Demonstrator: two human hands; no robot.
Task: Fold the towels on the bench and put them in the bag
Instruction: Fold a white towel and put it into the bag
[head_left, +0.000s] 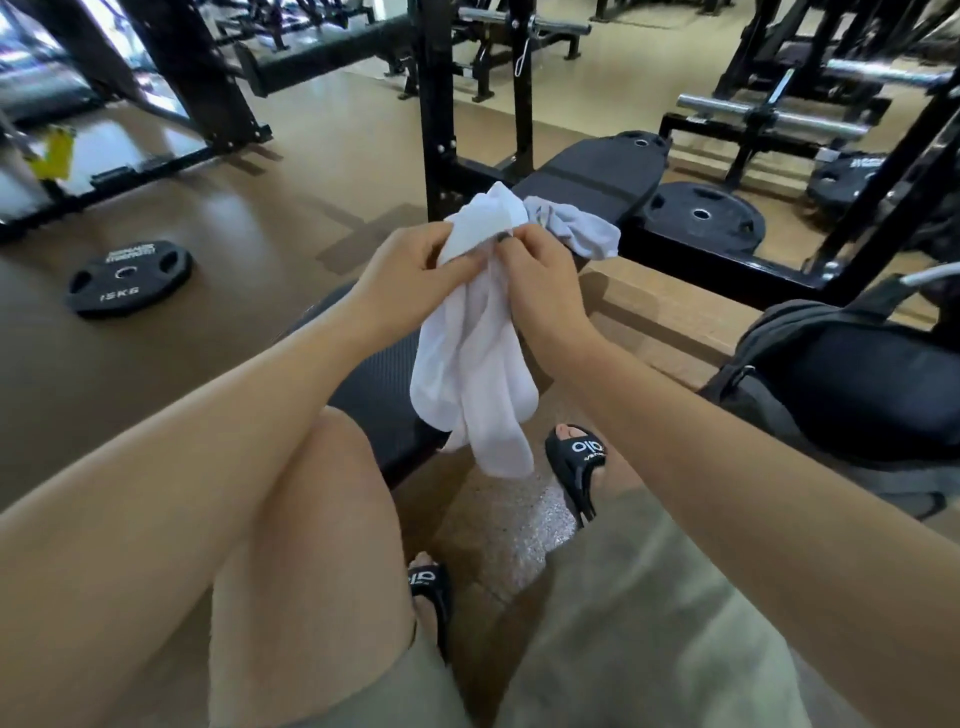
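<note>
Head cam is looking down at a white towel (470, 353) bunched up and hanging in mid-air, so that's the landmark for everything else. Both hands have it at its top end: the left hand (410, 275) has its fingers curled into the cloth from the left side, and the right hand (540, 270) pinches the top fold just beside it, fingertips of the two hands almost meeting. The rest of the towel droops down in loose folds between the person's knees.

Right under and behind the towel is the black padded bench (379, 395) the person sits on, and the towel's lower end hangs over its near edge. Just beyond the towel's top, touching or nearly so, a grey towel (576, 228) lies crumpled on the far part of the bench pad. Off to the towel's right sits a dark grey bag (852, 384) on the floor, well apart from the hands.

Room is a gym with a tan floor (270, 218). Left of the towel a black weight plate (130, 278) marked 15KG lies flat on it. Behind the towel a black rack upright (436, 104) stands, with another plate (704, 215) leaning further right. Below the towel, black slides (576, 467) on the person's feet.
</note>
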